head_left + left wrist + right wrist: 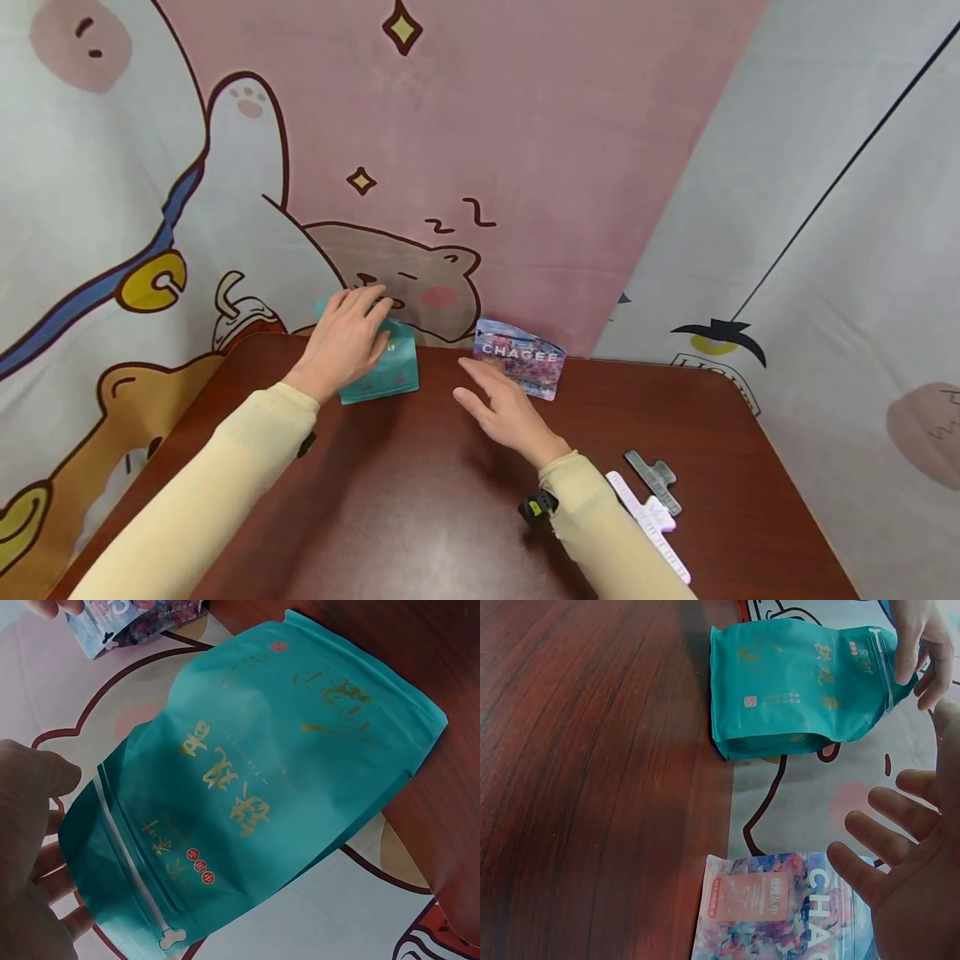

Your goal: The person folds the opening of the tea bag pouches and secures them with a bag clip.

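A teal stand-up pouch (pixel 247 750) with gold characters and a zip strip stands upright at the table's back edge. My left hand (pixel 348 337) is around its top edge, the fingers reaching behind it. In the left wrist view the thumb (pixel 60 774) stays just off the pouch's front. Right of it stands a smaller pink-and-blue floral pouch (pixel 517 360) marked CHAGEE. My right hand (pixel 513 412) hovers in front of this pouch, holding nothing, with its fingers (pixel 904 814) spread and fairly straight.
On the right of the brown table (pixel 450 517) lie a grey bag clip (pixel 655 482) and a white bag clip (pixel 651 525), the white one partly behind my right sleeve. A cartoon-printed cloth (pixel 525 167) hangs right behind the table.
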Tool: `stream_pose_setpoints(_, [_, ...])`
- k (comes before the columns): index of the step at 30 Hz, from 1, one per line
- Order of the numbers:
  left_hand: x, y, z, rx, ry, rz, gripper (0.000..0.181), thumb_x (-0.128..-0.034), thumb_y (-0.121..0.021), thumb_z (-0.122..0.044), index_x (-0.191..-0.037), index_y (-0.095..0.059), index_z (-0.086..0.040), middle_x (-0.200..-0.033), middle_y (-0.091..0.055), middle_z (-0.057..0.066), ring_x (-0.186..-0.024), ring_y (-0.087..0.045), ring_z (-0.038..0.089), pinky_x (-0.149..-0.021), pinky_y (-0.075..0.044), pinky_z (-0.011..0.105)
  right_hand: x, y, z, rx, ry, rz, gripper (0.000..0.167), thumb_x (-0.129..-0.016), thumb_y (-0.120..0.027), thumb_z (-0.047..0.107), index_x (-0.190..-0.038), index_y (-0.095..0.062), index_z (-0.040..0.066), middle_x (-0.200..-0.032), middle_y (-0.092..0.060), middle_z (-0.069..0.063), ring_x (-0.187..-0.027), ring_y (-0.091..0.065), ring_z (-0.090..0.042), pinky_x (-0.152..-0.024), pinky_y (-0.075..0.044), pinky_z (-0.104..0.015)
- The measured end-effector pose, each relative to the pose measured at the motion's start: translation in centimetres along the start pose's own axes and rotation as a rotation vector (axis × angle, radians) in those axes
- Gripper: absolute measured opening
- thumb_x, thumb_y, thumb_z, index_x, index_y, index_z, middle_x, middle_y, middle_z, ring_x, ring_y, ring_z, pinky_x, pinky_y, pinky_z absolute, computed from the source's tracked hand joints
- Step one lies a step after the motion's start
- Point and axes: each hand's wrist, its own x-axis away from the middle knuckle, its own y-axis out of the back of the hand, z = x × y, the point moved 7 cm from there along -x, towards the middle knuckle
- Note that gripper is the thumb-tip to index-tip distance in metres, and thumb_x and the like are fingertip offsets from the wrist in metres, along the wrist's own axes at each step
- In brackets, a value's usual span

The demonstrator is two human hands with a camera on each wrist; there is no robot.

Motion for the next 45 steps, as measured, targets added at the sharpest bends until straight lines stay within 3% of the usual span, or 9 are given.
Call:
stream_pose_setpoints(8, [-0.4, -0.6, 0.3, -0.005, 0.025, 0.057, 0.038, -0.0935, -0.076, -0.015, -0.126, -0.065, 0.000, -0.131, -0.062, 0.020, -0.124, -0.057, 0.038, -0.107, -0.040, 0.055, -0.7, 0.0, 0.6, -0.014, 0.019, -0.016, 0.054, -0.105, -0.060, 0.031, -0.153, -0.050, 0.008, -0.155, -0.050, -0.014, -0.146, -0.042, -0.039, -0.119, -0.031, -0.056])
stream_pose_setpoints(14, [-0.8, -0.8, 0.5, 0.003, 0.041, 0.067, 0.034, -0.0943, -0.075, -0.014, -0.124, -0.067, 0.000, -0.128, -0.063, 0.019, -0.121, -0.057, 0.037, -0.105, -0.041, 0.054, -1.3, -0.1, 0.6, -0.016, 0.025, -0.027, 0.053, -0.105, -0.061, 0.030, -0.152, -0.050, 0.008, -0.155, -0.051, -0.013, -0.145, -0.045, -0.034, -0.118, -0.033, -0.054])
stream_pose_setpoints(23, [-1.2, -1.3, 0.9, 0.004, 0.061, 0.095, 0.019, -0.0953, -0.074, -0.012, -0.113, -0.073, -0.006, -0.106, -0.068, 0.012, -0.101, -0.061, 0.033, -0.090, -0.046, 0.049, -2.4, -0.3, 0.5, -0.059, 0.020, -0.036, 0.051, -0.106, -0.059, 0.028, -0.151, -0.051, 0.006, -0.153, -0.052, -0.016, -0.143, -0.048, -0.034, -0.114, -0.040, -0.053])
stream_pose_setpoints(28, [-1.3, -1.4, 1.1, 0.002, 0.072, 0.095, 0.015, -0.0950, -0.075, -0.010, -0.109, -0.076, -0.007, -0.099, -0.068, 0.012, -0.094, -0.061, 0.032, -0.086, -0.047, 0.048, -3.2, -0.6, 0.4, -0.079, 0.017, -0.041, 0.049, -0.107, -0.059, 0.027, -0.151, -0.052, 0.006, -0.151, -0.054, -0.017, -0.139, -0.052, -0.034, -0.105, -0.049, -0.051])
stream_pose_setpoints(33, [-1.6, -1.4, 1.0, 0.002, 0.075, 0.081, 0.013, -0.0933, -0.076, -0.008, -0.106, -0.078, -0.007, -0.096, -0.070, 0.012, -0.092, -0.063, 0.032, -0.088, -0.048, 0.049, -4.0, -1.0, 0.4, -0.105, -0.010, -0.028, 0.050, -0.107, -0.057, 0.031, -0.152, -0.052, 0.009, -0.150, -0.055, -0.015, -0.132, -0.058, -0.032, -0.105, -0.049, -0.050])
stream_pose_setpoints(45, [-1.9, -1.3, 0.4, 0.012, 0.009, 0.017, 0.006, -0.0919, -0.076, -0.002, -0.092, -0.079, -0.007, -0.086, -0.068, 0.009, -0.084, -0.064, 0.030, -0.081, -0.048, 0.047, -5.4, -2.2, -0.4, -0.181, -0.046, -0.085, 0.044, -0.107, -0.059, 0.025, -0.148, -0.056, 0.009, -0.141, -0.061, -0.016, -0.116, -0.068, -0.032, -0.097, -0.054, -0.048])
